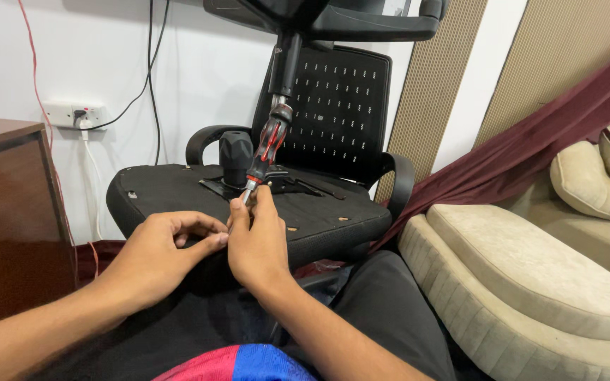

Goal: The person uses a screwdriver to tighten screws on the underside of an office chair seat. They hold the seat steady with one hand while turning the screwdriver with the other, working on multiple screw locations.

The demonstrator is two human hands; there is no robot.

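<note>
screwdriver held tip-down over an upturned chair seat

the red and black screwdriver with a silver shaft stands almost upright, its long axis leaning a little to the right at the top. its tip points down and slightly left, toward the near edge of the upturned black padded office chair seat; its handle end points up at the black chair column above.

the right hand pinches the lower shaft between thumb and fingertips, just above the seat's front edge. the left hand is loosely curled beside it, fingertips touching the right hand; whether it holds anything small cannot be told, as its fingers hide the palm.

the screwdriver tip itself is covered by the right hand's fingers. the top of the handle merges with the dark column behind it, so where one ends is hard to make out. the black metal mounting plate near the seat's middle is partly blocked by the tool, with a black ribbed plastic knob standing at its left end.

the seat rests on the person's lap, with a black mesh chair back behind it. a brown wooden cabinet stands left, a white wall socket with cables above it, a beige cushioned sofa right, and a maroon curtain draped across.
</note>
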